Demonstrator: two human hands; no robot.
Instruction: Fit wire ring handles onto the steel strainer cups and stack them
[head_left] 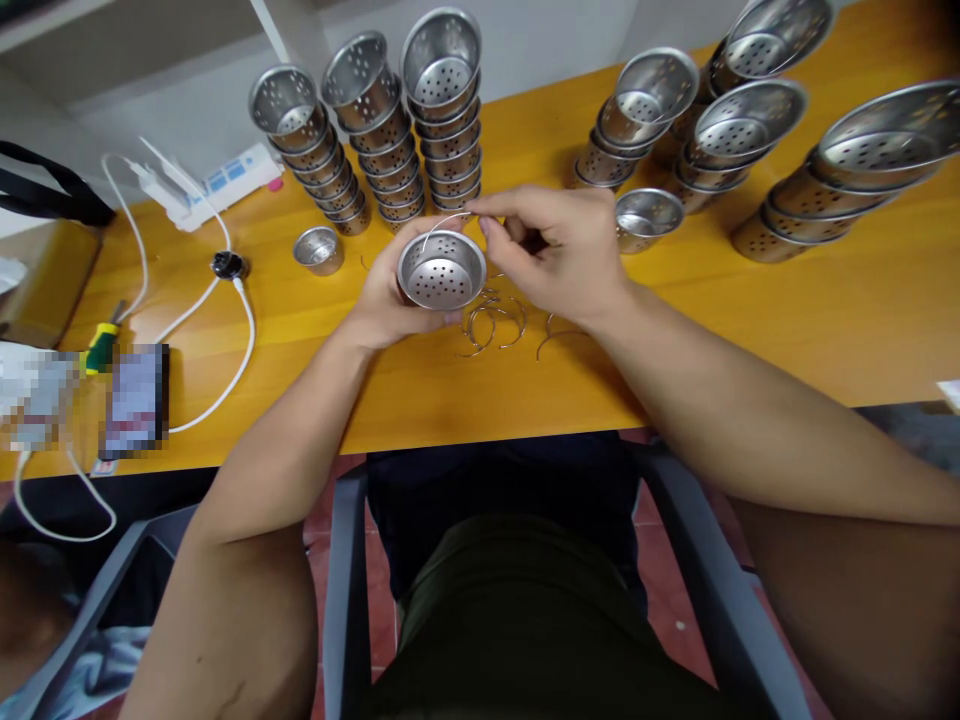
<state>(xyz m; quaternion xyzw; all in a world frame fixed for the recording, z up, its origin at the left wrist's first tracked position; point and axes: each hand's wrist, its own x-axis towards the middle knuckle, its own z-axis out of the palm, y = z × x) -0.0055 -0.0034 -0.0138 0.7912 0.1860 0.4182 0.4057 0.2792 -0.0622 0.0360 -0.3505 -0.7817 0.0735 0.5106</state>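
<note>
My left hand (386, 300) is wrapped round a small perforated metal cup (442, 283), its mouth tilted up toward me. Between the thumb and forefinger of my right hand (555, 240) is pinched one end of a thin curved wire (444, 221). The wire arches over the cup's far rim, and its other end reaches down at the cup's left inner side; whether it passes through a hole I cannot tell. Beneath my hands, several loose curved wires (495, 325) lie on the wooden table (420, 395).
Nested stacks of perforated cups stand behind at left (390, 150) and right (720, 150). Single cups sit at left (319, 250) and right (649, 218). A power strip (232, 185), white cables, a screwdriver (103, 345) and a phone (137, 400) lie left. A person sits at lower left.
</note>
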